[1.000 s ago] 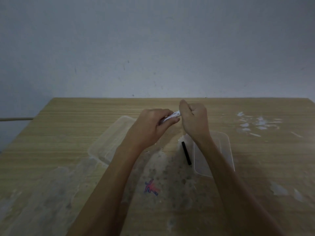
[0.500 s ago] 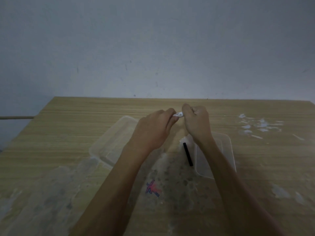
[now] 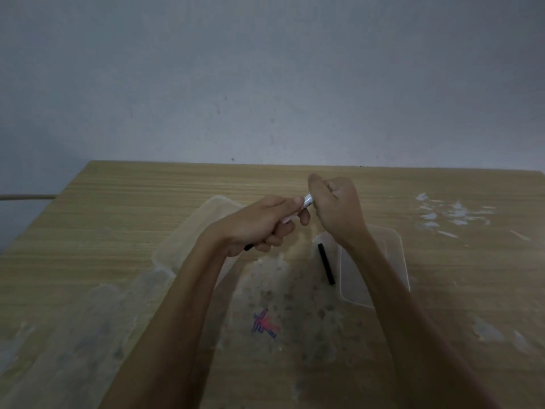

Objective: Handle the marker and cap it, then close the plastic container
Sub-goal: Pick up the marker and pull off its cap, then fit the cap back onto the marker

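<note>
Both hands met above the middle of the wooden table (image 3: 118,208). In the head view, the left hand (image 3: 259,222) was curled around the white marker (image 3: 298,209), whose dark end poked out below the palm. Fingers of the right hand (image 3: 339,208) were closed on the marker's upper end; whether a cap sat there could not be told. Under the left wrist lay the clear plastic container (image 3: 188,231), its lid (image 3: 395,261) under the right forearm, a black stick (image 3: 326,263) just beside the lid. Red-and-blue scribbles (image 3: 265,321) marked the tabletop nearer the person.
</note>
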